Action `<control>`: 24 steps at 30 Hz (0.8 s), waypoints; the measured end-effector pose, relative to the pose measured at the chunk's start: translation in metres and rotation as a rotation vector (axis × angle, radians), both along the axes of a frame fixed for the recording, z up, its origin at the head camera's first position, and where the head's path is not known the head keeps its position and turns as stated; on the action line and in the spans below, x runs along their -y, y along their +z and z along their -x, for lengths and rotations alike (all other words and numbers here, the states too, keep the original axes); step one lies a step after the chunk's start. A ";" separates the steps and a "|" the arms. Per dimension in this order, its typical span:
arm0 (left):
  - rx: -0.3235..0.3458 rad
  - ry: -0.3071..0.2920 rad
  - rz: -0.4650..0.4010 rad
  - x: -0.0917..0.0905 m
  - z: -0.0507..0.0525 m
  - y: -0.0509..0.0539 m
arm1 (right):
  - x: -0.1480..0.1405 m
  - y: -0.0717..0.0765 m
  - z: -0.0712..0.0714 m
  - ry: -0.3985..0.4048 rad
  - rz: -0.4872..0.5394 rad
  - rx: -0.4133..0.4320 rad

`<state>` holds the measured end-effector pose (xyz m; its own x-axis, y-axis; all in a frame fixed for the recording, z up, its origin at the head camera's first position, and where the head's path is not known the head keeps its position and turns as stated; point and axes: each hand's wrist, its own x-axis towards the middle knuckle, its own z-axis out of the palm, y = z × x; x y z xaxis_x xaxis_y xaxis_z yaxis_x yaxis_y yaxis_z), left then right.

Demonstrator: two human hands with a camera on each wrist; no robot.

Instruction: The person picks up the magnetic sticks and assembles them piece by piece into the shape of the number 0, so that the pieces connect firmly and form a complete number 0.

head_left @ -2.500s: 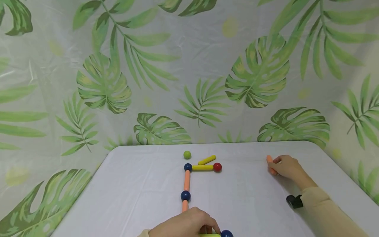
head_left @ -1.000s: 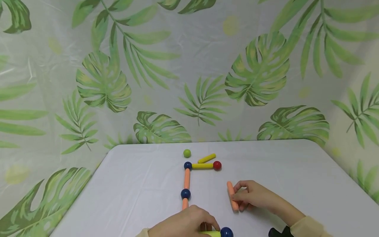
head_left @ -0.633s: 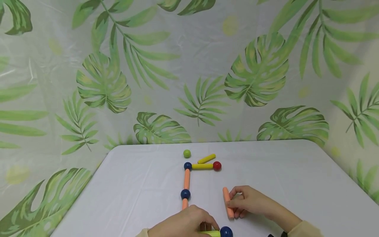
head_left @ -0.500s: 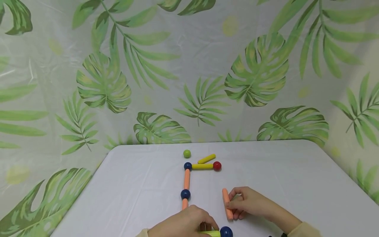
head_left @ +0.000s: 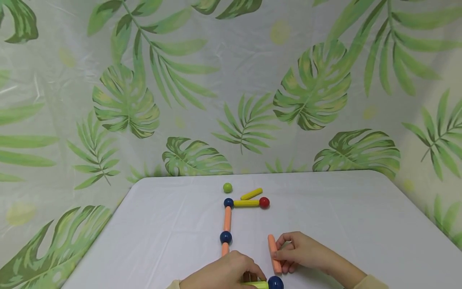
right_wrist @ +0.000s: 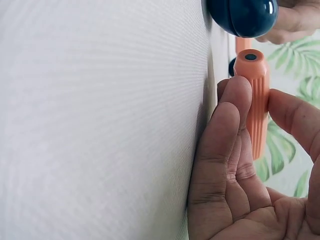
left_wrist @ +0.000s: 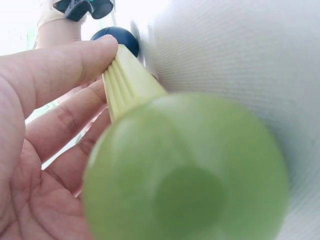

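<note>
My right hand (head_left: 301, 253) pinches an orange magnetic rod (head_left: 274, 254) between thumb and fingers. One end of that rod, with a dark magnet in its tip (right_wrist: 251, 57), points at a dark blue ball (head_left: 276, 282) and looks just short of it. My left hand (head_left: 229, 271) holds a pale yellow-green rod (left_wrist: 127, 82) low at the table's front. The blue ball sits at this rod's right end, and a large green ball (left_wrist: 187, 170) at its other end fills much of the left wrist view. Part of the rod is hidden under the left fingers.
Beyond my hands, orange rods (head_left: 227, 218) and blue balls (head_left: 225, 237) form a line on the white table (head_left: 162, 224). A yellow rod (head_left: 246, 203) runs from its far ball to a red ball (head_left: 264, 202). A loose yellow rod (head_left: 251, 194) and green ball (head_left: 227, 187) lie behind.
My right hand has carried the orange rod from the table's far right leftward and nearer, to just above the blue ball. My left hand has stayed in place on its rod.
</note>
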<state>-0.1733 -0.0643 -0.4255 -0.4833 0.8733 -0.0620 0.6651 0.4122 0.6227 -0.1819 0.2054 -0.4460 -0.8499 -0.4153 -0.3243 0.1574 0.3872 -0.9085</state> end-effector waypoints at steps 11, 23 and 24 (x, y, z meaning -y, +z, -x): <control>0.019 0.015 -0.004 0.000 -0.002 0.001 | 0.003 0.004 -0.004 -0.011 -0.005 0.033; -0.010 -0.007 -0.003 -0.001 -0.001 0.001 | 0.007 0.003 -0.006 -0.002 0.015 0.019; -0.014 -0.010 -0.003 -0.001 -0.001 0.001 | 0.007 0.003 -0.006 -0.004 0.014 0.021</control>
<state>-0.1727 -0.0633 -0.4248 -0.4753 0.8782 -0.0526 0.6778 0.4036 0.6146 -0.1755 0.1982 -0.4428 -0.8447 -0.4166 -0.3361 0.1779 0.3736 -0.9104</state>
